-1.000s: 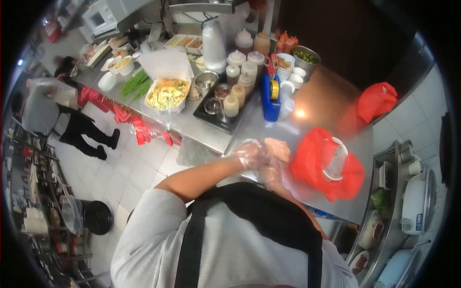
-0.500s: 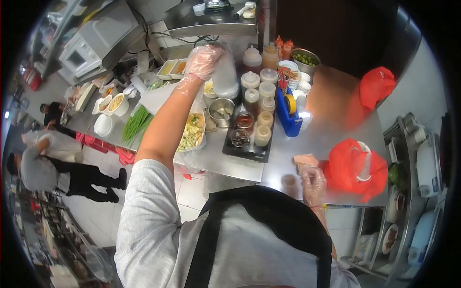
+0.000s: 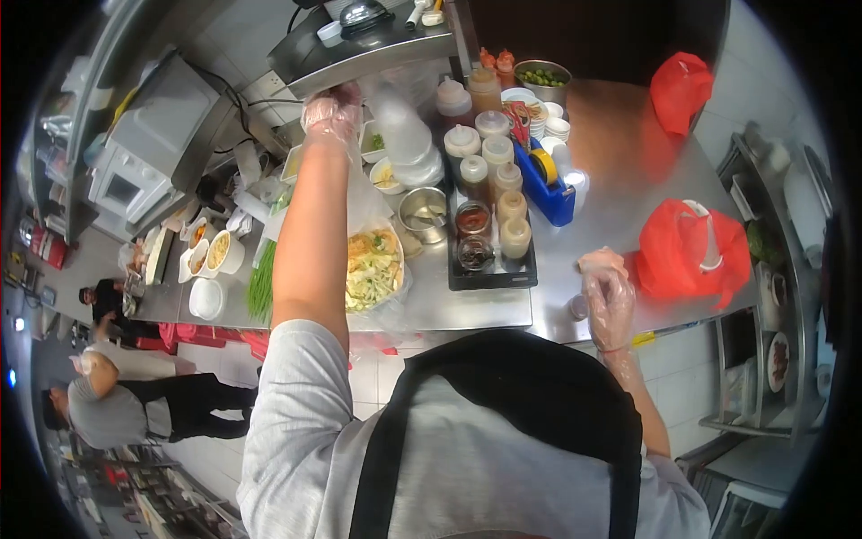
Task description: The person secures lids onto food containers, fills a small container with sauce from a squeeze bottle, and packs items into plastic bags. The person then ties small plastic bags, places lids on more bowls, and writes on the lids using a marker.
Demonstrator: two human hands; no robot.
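Observation:
My left hand (image 3: pixel 330 115), in a clear plastic glove, reaches to the back of the counter under the steel shelf. Its fingers are blurred and partly hidden. Beside it stand clear plastic bags or sleeves (image 3: pixel 406 135) and food containers (image 3: pixel 373 139). Below the outstretched forearm is a bag-lined tray of shredded vegetables (image 3: pixel 375 269). My right hand (image 3: pixel 611 310), gloved too, is closed at the front right, with a soft pinkish-orange piece (image 3: pixel 603 261) at its fingertips; its kind is unclear. A small clear cup (image 3: pixel 577 308) stands left of this hand.
A black tray (image 3: pixel 492 278) of sauce bottles and jars sits mid-counter, beside a metal pot (image 3: pixel 422 214) and a blue tape dispenser (image 3: pixel 549 199). Red bags (image 3: pixel 687 251) stand at right. Green stalks (image 3: pixel 261 283) lie left. Two people are further left, one in a grey shirt (image 3: pixel 103 413).
My left hand has moved left and away from the clear plastic bags, toward the back containers. The view has turned somewhat. My right hand stays by the pinkish-orange piece.

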